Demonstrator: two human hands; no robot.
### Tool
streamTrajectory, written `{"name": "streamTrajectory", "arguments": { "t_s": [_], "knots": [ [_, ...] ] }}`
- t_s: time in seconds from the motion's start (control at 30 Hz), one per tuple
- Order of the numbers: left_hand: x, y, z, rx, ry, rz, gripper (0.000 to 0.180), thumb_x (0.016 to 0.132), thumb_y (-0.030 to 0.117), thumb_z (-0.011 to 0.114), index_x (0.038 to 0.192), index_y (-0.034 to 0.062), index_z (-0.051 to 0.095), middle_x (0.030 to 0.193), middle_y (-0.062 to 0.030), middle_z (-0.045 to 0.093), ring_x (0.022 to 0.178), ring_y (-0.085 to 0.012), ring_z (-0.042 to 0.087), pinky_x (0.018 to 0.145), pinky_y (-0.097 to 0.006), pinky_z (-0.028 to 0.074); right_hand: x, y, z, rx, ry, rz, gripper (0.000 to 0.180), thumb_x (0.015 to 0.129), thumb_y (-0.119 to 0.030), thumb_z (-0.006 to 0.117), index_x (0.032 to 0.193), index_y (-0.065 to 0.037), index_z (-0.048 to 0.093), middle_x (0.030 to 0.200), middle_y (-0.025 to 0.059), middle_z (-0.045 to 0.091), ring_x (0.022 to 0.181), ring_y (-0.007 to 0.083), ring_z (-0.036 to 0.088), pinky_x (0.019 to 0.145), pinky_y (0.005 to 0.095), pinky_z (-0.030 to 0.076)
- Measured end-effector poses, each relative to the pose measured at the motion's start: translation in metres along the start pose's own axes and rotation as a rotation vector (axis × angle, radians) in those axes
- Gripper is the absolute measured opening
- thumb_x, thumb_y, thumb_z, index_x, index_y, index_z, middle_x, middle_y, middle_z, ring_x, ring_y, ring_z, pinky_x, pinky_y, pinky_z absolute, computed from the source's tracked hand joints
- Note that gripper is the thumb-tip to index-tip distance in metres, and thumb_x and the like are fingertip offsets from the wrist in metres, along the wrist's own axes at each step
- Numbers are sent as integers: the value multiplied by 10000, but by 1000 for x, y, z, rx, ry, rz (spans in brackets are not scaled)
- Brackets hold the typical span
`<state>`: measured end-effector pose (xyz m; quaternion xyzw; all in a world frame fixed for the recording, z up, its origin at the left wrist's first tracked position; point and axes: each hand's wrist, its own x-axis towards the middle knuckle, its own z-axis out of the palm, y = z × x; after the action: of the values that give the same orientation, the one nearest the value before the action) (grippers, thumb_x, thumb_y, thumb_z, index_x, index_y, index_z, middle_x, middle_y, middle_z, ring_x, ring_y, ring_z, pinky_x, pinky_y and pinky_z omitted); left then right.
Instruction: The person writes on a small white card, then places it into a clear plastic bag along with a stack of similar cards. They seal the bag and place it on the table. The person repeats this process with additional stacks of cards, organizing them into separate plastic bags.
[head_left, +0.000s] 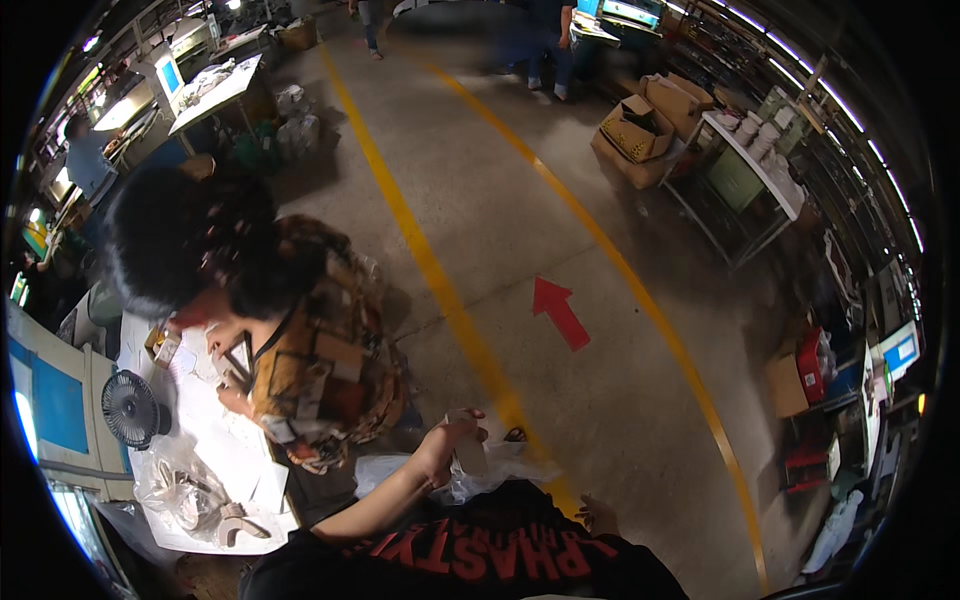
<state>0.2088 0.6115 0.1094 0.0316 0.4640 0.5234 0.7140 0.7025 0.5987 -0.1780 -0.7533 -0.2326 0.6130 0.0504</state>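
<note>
In front of my chest, my left hand (441,456) is closed around a pale grey, flat, roughly rectangular piece (470,459); its material cannot be made out. A clear plastic bag (510,472) spreads just below and behind that hand. My right hand (597,515) hangs low beside my dark shirt, dim and small, its fingers loosely apart with nothing visible in them. Close on the left, a person (325,350) in a patterned top bends over a white worktable (215,410), holding a small flat piece (238,358).
On that table are a small black fan (132,408), a plastic bag (178,488) and a curved beige piece (240,526). Yellow lines (440,285) and a red arrow (562,312) mark the floor. Cardboard boxes (637,130) and a metal-framed table (750,165) stand at right.
</note>
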Motion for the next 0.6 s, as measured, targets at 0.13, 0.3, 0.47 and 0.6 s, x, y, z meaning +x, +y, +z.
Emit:
{"name": "streamTrajectory", "arguments": {
  "t_s": [0.13,0.3,0.47,0.6],
  "knots": [
    [53,30,60,-180,20,100,209,1023,176,572,1226,133,558,977,-70,629,882,-200,632,754,-357,529,91,-186,-22,-504,-52,49,668,998,-557,608,1304,35,653,1233,184,706,936,271,750,710,439,539],
    [104,67,93,-243,156,178,183,1036,206,536,1216,180,552,976,-66,632,877,-222,632,743,-381,543,120,-396,25,-770,46,-420,705,950,-500,671,1399,42,630,1215,201,730,1132,339,686,997,433,507],
    [186,117,97,-444,270,277,212,1034,209,523,1242,171,545,969,-72,649,847,-240,637,702,-419,552,161,-544,79,-533,-127,-424,572,938,-537,689,1151,-7,719,1040,136,734,872,265,679,742,449,532],
    [242,195,95,-436,302,304,231,1016,201,520,1243,161,546,974,-80,651,821,-238,633,663,-460,558,215,-607,122,-657,-144,-295,581,939,-611,650,1030,-40,704,903,100,716,617,218,588,533,419,453]
  ]
}}
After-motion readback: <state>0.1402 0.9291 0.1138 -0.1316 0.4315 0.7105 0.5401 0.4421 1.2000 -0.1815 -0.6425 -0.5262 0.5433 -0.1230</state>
